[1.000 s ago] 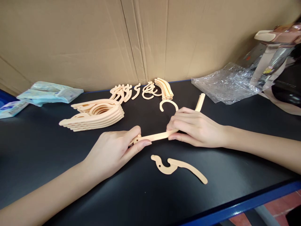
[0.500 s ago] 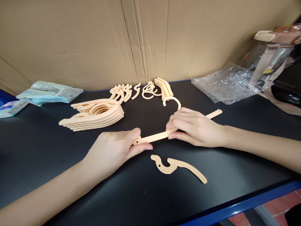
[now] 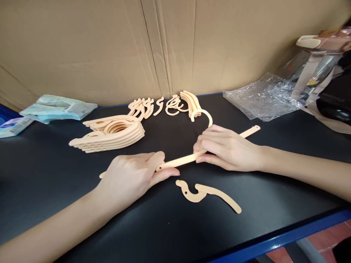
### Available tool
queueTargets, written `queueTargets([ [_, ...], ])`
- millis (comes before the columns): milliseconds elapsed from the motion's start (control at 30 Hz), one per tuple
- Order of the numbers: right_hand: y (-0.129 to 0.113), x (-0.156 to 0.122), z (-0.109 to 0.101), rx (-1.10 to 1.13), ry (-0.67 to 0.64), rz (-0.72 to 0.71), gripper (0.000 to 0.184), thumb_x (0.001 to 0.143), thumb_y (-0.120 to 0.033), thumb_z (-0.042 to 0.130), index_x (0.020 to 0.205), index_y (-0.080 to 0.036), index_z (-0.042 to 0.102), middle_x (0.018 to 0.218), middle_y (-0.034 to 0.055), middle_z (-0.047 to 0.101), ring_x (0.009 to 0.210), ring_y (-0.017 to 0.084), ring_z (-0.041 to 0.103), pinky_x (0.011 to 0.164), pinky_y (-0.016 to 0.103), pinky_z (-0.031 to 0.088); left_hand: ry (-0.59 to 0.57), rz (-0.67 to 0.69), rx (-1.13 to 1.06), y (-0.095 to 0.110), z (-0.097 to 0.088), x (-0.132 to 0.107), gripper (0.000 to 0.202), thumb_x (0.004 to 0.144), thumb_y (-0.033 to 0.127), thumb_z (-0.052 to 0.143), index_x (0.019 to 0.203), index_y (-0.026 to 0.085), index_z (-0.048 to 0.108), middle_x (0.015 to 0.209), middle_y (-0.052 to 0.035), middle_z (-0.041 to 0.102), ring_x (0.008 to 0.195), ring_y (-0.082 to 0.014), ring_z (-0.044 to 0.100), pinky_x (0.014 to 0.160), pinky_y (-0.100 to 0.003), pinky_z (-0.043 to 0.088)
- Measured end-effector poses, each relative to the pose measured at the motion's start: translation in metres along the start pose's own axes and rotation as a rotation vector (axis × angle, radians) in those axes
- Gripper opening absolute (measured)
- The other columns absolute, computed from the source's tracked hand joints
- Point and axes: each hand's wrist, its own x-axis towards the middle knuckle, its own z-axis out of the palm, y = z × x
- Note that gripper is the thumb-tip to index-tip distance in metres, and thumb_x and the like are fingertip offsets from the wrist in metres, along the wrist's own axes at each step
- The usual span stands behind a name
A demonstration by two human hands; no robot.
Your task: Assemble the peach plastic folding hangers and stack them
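Note:
A beige plastic hanger (image 3: 179, 160) is stretched between my hands, its curved hook (image 3: 207, 114) pointing up and away. My right hand (image 3: 226, 148) grips its middle below the hook, and the bar's holed right end sticks out beyond the hand. My left hand (image 3: 130, 171) is closed with the thumb at the bar's holed left end. From behind that hand pokes the tip of a beige arm piece (image 3: 102, 175); the joint itself is covered by my fingers. In front of my hands, on the black table (image 3: 153, 226), lies a loose two-part hanger arm (image 3: 193, 197).
Folded beige hangers (image 3: 117, 142) are stacked at left. Along the cardboard wall (image 3: 95, 47) lie small curved arms (image 3: 142, 107), loose hooks (image 3: 173, 106) and a stack of hanger bars (image 3: 192, 102). A tissue pack (image 3: 57, 107) is far left; a clear plastic bag (image 3: 265, 96) and strapped bottle (image 3: 320, 54) stand right.
The arm piece's tip now shows out past the left side of my left hand. The hanger's hook and right end have shifted slightly; my right hand keeps its hold.

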Motion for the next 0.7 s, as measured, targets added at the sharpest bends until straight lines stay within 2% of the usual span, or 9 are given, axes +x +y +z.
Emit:
queueTargets([
  [300,-0.0001,-0.0018,0.0016,0.040,0.001,0.002,0.022,0.105,-0.025,0.038,0.093,-0.016,0.054,0.081,0.0021,0.065,0.069,0.013,0.052,0.075,0.027,0.042,0.029,0.008,0.023,-0.0021,0.0002,0.0017,0.055,0.104,0.049,0.031,0.060,0.019,0.043,0.045,0.0067,0.042,0.034,-0.0077,0.043,0.040,-0.023,0.026],
  [567,-0.0005,-0.0021,-0.0001,0.099,-0.040,0.049,0.021,0.103,-0.027,0.042,0.092,-0.015,0.056,0.080,0.0039,0.065,0.069,0.015,0.051,0.070,0.026,0.044,0.031,0.026,0.055,-0.0026,-0.0007,0.0003,0.057,0.104,0.048,0.029,0.059,0.018,0.048,0.043,0.0047,0.047,0.034,-0.0098,0.049,0.039,-0.024,0.029],
  [700,-0.0013,-0.0024,-0.0011,0.134,-0.042,0.078,0.021,0.103,-0.027,0.042,0.092,-0.016,0.056,0.080,0.0040,0.064,0.069,0.014,0.051,0.067,0.025,0.043,0.005,0.014,0.011,-0.0019,0.0002,-0.0022,0.050,0.105,0.045,0.031,0.076,0.015,0.059,0.051,0.0028,0.059,0.038,-0.0126,0.057,0.039,-0.025,0.033],
])
